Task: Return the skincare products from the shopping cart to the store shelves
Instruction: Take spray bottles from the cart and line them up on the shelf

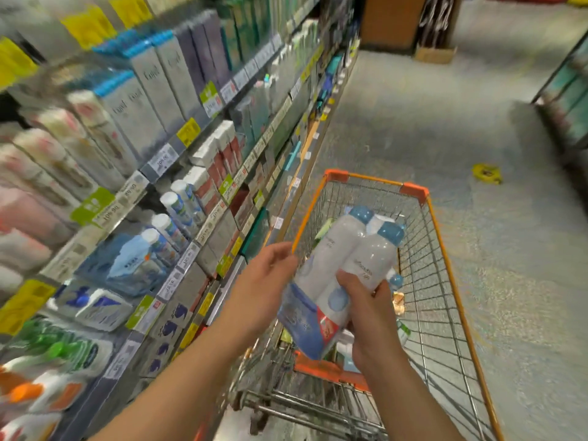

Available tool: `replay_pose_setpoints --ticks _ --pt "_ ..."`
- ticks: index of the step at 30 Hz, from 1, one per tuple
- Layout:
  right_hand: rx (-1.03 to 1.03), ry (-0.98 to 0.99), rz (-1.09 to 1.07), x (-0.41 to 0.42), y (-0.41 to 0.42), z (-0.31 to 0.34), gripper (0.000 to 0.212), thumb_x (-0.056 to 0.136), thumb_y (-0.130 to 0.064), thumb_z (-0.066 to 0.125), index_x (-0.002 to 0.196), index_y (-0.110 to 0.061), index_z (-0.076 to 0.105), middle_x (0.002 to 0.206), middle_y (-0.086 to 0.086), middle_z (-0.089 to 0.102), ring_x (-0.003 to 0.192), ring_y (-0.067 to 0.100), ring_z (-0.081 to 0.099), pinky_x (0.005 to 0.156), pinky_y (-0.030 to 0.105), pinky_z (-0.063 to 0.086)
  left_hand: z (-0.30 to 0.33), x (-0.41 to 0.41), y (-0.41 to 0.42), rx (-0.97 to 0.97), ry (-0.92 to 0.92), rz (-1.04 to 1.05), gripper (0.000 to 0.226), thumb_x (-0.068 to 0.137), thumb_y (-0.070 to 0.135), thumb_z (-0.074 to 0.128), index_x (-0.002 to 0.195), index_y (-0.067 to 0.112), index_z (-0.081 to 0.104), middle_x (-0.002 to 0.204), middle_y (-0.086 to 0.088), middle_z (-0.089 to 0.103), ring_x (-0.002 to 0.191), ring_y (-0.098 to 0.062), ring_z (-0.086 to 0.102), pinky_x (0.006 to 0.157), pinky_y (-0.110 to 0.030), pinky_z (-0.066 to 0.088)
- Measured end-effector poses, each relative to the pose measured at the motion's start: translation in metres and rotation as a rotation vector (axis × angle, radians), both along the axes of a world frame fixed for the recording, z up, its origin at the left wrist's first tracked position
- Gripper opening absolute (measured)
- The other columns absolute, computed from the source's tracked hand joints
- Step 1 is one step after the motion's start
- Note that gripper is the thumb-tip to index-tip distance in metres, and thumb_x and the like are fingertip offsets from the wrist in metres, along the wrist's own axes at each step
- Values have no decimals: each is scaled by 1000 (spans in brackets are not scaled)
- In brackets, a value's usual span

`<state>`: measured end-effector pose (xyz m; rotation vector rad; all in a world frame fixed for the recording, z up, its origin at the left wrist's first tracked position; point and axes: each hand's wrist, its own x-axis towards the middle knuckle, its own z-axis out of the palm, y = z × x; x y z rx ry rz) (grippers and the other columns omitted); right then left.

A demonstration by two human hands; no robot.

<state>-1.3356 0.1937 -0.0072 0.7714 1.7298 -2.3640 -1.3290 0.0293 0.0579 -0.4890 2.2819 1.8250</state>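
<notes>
Above the shopping cart [426, 198], both hands grip the twin-bottle pack [337, 272]: right hand [366, 310] underneath, left hand [267, 278] beside.

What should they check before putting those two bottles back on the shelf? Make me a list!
1. Firm hold: the right hand grips the twin pack of bottles from below. Ok.
2. Second hand helping: the left hand is at the pack's left edge, but whether it holds on is blurred. Cannot tell.
3. Pack out of the cart: it is lifted above the basket. Ok.
4. Matching spot found: similar blue-capped bottles stand on the shelves to the left, but the labels are too blurred to compare. Cannot tell.
5. Room on that shelf: hidden by blur. Cannot tell.
</notes>
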Motion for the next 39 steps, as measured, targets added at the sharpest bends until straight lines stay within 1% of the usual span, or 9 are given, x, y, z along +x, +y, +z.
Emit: replay_pose_setpoints --ticks 3,7,11,15,21,26,31,36,39 --pt "-12 77 65 4 -17 30 39 87 -19 79 123 -22 65 111 4 78 102 28 75 92 57 59 12 10 -18 2 38 19 33 103 36 56 135 32 60 132 20 61 115 10 55 104 -27 44" --pt "-48 183 178 12 -45 73 46 77 -24 84 120 -22 66 110 5 78 99 30 76 86 51 60 32 23 -46 -40 140 8 30 102 38 58 131 39 56 128 25 61 101 24 55 81 -1 41" --pt "-99 255 317 20 -77 110 66 62 -30 90 123 -18 67 110 11 78 97 36 76 87 55 60 58 45 -71 26 209 52 51 81 58 70 128 43 55 117 27 69 101 8 67 86 -18 51" --pt "-102 319 435 28 -114 137 63 59 -35 94 115 -17 71 104 13 79 93 37 76 87 57 60 77 71 -99 124 254 114 69 64 54 83 126 42 57 114 16 74 101 -8 73 81 -26 58" --pt "-81 427 602 40 -171 167 64 67 -56 89 116 -20 69 103 9 79 94 33 77 90 56 59 96 107 -141 144 345 283 75 60 48 90 127 32 60 117 4 75 109 -20 73 96 -51 57" --pt "-97 501 777 56 -219 193 76 71 -75 73 128 -25 64 112 7 78 103 30 75 95 53 58 117 138 -176 126 478 438 80 53 50 88 124 26 60 113 4 77 103 -15 74 85 -33 59" --pt "-70 585 940 70 -258 211 100 48 -94 70 121 -27 63 111 3 78 102 26 76 89 46 60 140 170 -202 124 609 596 76 56 50 86 122 22 61 109 2 78 101 -17 75 78 -28 57" --pt "-57 656 1125 89 -284 225 83 61 -81 69 119 -23 62 108 2 78 100 21 76 81 34 61 164 200 -225 80 687 763 66 68 51 91 121 24 61 107 4 78 99 -18 76 81 -35 61" --pt "-44 711 1250 97 -298 236 62 84 -64 73 127 -21 60 110 -2 78 101 17 75 80 26 60 177 217 -239 32 722 827 61 72 57 87 122 32 61 108 7 78 100 -16 75 84 -38 61"
